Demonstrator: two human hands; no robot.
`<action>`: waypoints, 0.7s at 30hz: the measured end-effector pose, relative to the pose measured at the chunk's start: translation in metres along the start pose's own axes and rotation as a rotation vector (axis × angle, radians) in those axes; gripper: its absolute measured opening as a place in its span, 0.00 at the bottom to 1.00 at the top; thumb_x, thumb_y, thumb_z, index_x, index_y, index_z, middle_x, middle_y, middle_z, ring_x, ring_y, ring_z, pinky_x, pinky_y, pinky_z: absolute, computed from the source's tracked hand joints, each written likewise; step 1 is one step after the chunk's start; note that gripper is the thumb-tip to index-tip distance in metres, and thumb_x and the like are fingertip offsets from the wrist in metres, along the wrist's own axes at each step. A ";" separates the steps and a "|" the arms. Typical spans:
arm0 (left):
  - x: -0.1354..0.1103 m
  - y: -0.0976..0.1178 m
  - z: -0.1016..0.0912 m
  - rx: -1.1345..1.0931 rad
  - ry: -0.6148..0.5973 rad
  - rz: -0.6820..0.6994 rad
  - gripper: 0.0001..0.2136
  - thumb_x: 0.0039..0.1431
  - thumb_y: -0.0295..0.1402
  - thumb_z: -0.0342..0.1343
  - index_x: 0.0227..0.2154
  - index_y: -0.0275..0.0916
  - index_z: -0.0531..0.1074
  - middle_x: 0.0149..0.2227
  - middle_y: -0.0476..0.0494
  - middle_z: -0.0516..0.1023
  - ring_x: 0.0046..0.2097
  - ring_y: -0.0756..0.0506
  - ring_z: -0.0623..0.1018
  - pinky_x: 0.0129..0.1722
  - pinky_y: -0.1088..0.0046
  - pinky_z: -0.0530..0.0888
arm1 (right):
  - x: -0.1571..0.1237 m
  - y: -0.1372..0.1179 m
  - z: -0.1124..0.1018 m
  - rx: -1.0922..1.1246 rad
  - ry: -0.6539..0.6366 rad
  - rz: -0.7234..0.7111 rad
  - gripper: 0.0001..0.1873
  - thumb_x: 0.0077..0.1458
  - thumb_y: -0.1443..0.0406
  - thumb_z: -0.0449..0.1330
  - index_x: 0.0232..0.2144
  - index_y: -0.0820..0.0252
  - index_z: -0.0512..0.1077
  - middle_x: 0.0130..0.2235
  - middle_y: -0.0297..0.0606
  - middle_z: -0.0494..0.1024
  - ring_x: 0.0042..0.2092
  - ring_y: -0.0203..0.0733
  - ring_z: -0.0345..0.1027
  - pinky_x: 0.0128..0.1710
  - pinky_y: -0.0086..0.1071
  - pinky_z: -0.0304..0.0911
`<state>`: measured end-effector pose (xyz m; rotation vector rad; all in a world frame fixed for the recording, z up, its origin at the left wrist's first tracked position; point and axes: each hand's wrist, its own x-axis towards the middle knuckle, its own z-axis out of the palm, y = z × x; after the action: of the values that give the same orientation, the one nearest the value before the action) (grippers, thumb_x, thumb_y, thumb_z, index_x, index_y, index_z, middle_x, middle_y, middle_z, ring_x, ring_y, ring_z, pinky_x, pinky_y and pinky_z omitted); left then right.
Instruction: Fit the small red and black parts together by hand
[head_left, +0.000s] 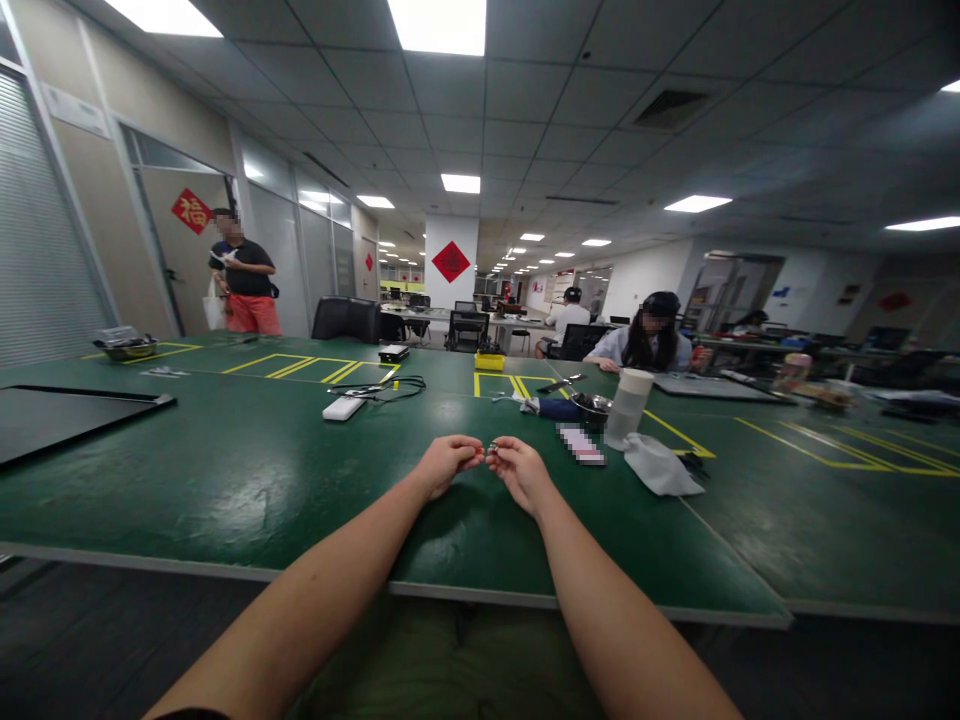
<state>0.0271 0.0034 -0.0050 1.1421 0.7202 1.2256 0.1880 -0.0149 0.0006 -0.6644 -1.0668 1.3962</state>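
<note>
The green table (262,490) extends widely left of the hands, giving lateral room; its near edge (187,567) passes beneath the forearms (322,585). The white bag (660,465) bounds movement at right. The left hand (450,464) and right hand (520,470) are just apart above the table, fingertips pinched: the left on a small orange piece (479,451), the right on a small metallic piece (493,448). The pieces are separate; handling appears under way, and what is left cannot be determined.

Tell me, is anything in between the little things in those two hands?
Nothing visible: only a narrow gap separates the small orange piece in the left hand from the small metallic-looking piece in the right hand.
</note>
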 end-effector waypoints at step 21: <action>-0.004 0.004 0.004 0.070 0.042 0.010 0.08 0.45 0.22 0.60 0.31 0.30 0.75 0.29 0.41 0.79 0.30 0.50 0.78 0.39 0.72 0.74 | 0.001 0.005 -0.004 -0.019 0.011 0.103 0.10 0.39 0.67 0.67 0.28 0.63 0.72 0.28 0.38 0.76 0.29 0.35 0.69 0.32 0.30 0.64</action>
<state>0.0278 -0.0019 -0.0003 1.1813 0.7952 1.2443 0.1891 -0.0122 -0.0053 -0.7485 -1.0505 1.4709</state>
